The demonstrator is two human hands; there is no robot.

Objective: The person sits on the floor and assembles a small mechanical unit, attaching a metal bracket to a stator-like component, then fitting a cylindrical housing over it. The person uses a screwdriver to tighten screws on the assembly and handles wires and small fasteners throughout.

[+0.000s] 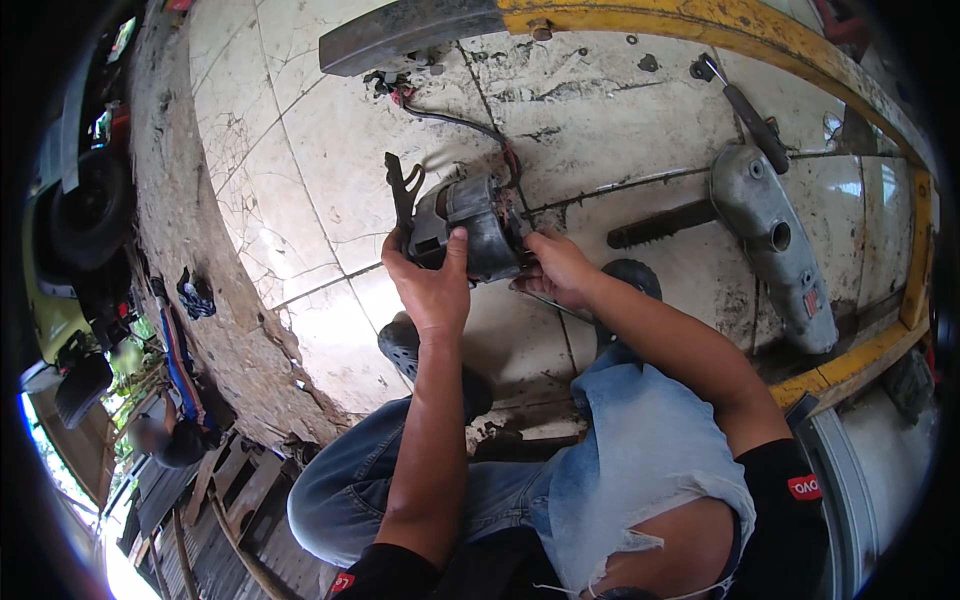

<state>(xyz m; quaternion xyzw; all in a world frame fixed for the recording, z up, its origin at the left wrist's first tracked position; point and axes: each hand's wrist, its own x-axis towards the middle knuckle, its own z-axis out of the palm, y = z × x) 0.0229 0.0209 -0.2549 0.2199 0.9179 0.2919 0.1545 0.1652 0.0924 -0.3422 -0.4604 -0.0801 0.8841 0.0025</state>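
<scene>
Left hand (pixel 432 290) clamped on grimy motor housing (pixel 470 230), centre floor; right hand (pixel 555 270) fingers pinched at its right end. Risk: greasy casing slipping, trailing cable (pixel 455 120) snagging.

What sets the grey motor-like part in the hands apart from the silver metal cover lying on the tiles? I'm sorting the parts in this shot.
The motor-like part is stubby and drum-shaped; the silver cover is long and flat. The motor-like part is gripped by the left hand and touched by the right hand; the silver cover lies untouched on the tiled floor. The motor-like part trails a dark cable; the silver cover shows round holes. Both are grimy grey metal.
</scene>
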